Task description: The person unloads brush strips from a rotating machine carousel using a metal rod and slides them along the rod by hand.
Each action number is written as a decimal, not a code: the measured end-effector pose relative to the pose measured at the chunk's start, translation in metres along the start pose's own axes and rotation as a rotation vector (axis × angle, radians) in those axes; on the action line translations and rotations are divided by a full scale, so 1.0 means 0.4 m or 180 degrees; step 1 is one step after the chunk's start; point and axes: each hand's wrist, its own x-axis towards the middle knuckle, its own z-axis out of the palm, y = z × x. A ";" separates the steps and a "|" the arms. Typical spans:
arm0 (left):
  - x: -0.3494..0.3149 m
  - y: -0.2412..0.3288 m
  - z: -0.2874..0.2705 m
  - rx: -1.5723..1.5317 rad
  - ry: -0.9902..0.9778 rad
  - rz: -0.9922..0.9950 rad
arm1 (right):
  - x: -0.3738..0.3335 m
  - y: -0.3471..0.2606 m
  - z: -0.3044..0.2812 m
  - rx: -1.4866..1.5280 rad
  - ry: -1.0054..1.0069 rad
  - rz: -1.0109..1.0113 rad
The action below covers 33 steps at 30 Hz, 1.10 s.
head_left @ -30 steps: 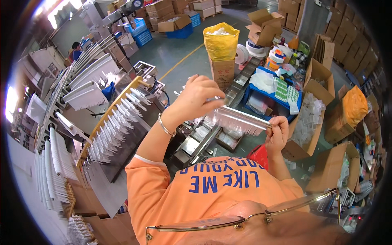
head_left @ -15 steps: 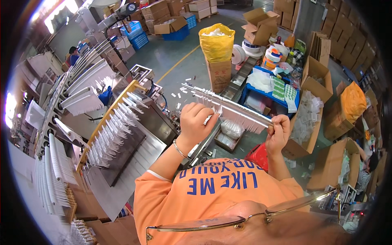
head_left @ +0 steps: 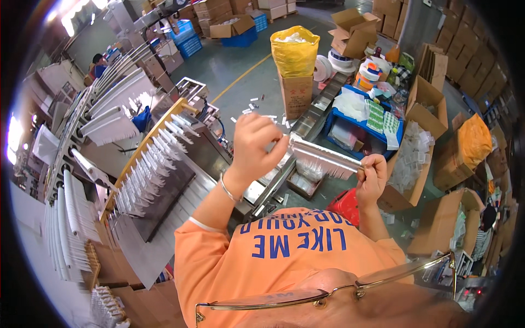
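Note:
In front of my chest I hold a thin rod (head_left: 328, 153) lined with a dense row of white, fringe-like pieces that hang down from it. My left hand (head_left: 256, 143) is closed at its left end, thumb against the curled fingers, and hides that end. At the other end, my right hand (head_left: 372, 176) pinches the rod between thumb and fingers. To the left, a yellow wooden rack (head_left: 146, 143) carries several similar rods with white fringes (head_left: 158, 164), side by side over a metal worktop (head_left: 134, 254).
A machine (head_left: 71, 134) with long white rollers runs along the left. A cardboard box with a yellow bag (head_left: 295, 54) stands ahead. At right are a blue crate (head_left: 333, 120) and open boxes (head_left: 407, 175) with clear plastic pieces. A person (head_left: 99, 66) sits far left.
My left hand has risen slightly and moved left along the rod, now covering its left end, which stuck out past the hand before. My right hand has barely moved.

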 end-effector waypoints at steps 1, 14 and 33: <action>0.020 -0.007 -0.005 -0.0039 -0.0201 -0.0050 | -0.003 0.002 0.001 0.0080 -0.0130 0.0032; 0.032 -0.071 -0.054 -0.0200 -0.1326 -0.0340 | 0.003 -0.006 -0.006 0.0067 -0.0015 0.0090; 0.019 -0.082 -0.069 -0.1075 -0.1311 -0.0807 | 0.011 -0.027 -0.016 0.0164 -0.0071 -0.0115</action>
